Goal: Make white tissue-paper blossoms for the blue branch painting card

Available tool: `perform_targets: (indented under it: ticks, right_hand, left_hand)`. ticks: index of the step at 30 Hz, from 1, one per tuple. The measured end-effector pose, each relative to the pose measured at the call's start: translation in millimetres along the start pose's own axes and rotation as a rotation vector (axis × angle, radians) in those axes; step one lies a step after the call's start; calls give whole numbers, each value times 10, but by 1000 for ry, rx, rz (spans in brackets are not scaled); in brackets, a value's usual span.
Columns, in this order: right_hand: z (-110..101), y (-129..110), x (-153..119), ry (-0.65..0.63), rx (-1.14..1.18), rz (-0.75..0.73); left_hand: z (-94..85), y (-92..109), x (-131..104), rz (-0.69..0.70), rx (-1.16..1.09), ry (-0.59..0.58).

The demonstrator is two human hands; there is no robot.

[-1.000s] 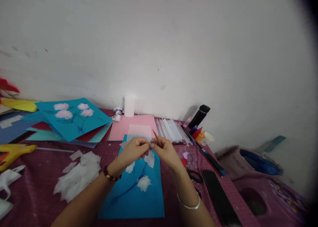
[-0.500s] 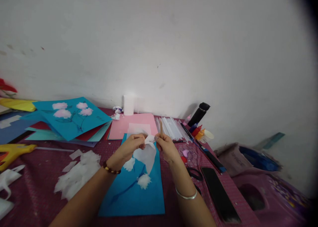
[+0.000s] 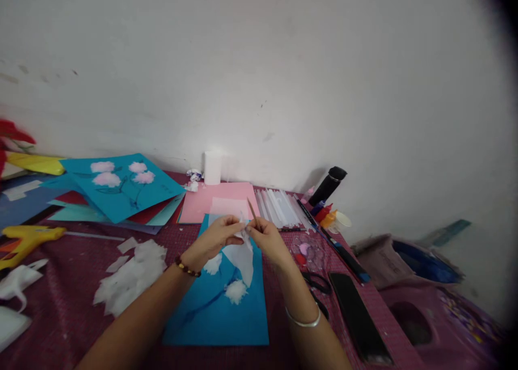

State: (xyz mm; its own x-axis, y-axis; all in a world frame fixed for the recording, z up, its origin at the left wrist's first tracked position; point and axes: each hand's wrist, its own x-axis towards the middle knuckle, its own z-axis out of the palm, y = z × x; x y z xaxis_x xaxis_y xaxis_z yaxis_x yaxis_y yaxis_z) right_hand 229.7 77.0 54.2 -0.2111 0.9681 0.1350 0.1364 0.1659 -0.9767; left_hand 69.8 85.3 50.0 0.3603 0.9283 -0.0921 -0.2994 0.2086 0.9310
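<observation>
Thumb and fingers of my left hand (image 3: 220, 235) are closed on a sheet of thin white tissue paper (image 3: 242, 262), whose loose end hangs down. My right hand (image 3: 265, 240) pinches a thin brown stick (image 3: 253, 211) tilted up to the left, its fingertips at the top of the tissue. Whether the stick's lower end is inside the tissue is hidden by the fingers. Below both hands lies a blue sheet (image 3: 218, 327) with a dark painted stem and fluffy white tissue flowers (image 3: 235, 292).
Left of the blue sheet is a heap of white tissue pieces (image 3: 135, 278), with a yellow glue gun (image 3: 30, 243) beyond. A blue flower picture (image 3: 133, 192) tops stacked paper. Scissors (image 3: 318, 283), a black case (image 3: 358, 319), paint bottles (image 3: 324, 213) and glue sticks (image 3: 279, 208) lie right.
My hands have come closer together at the top of the tissue. The stick has gone from upright to leaning left. The camera view has shifted slightly.
</observation>
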Motion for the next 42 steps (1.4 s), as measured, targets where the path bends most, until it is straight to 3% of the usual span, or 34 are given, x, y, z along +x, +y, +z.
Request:
perform_targets:
  ticks: [5,9,17,21,26,34,38,42]
  right_hand:
    - [-46,20,25,93,-48,6]
    - [-63,91,72,154,-33,24]
    - [-38,90,69,87,-58,0]
    - [17,76,53,23,-104,-52]
    - [92,85,43,-20,-27,35]
    - [155,136,75,-54,275,232]
    - [212,154,64,-56,344,241]
    - [206,2,-46,-84,428,231]
  left_hand:
    - [-65,23,-2,16,101,13]
    - [-91,75,-12,103,221,88]
    - [-53,69,12,320,480,181]
    - [-18,21,17,350,580,106]
    - [37,16,-14,324,625,13]
    - [8,35,-52,298,754,51]
    - [-17,170,-100,295,813,-7]
    - [25,424,-124,214,824,-158]
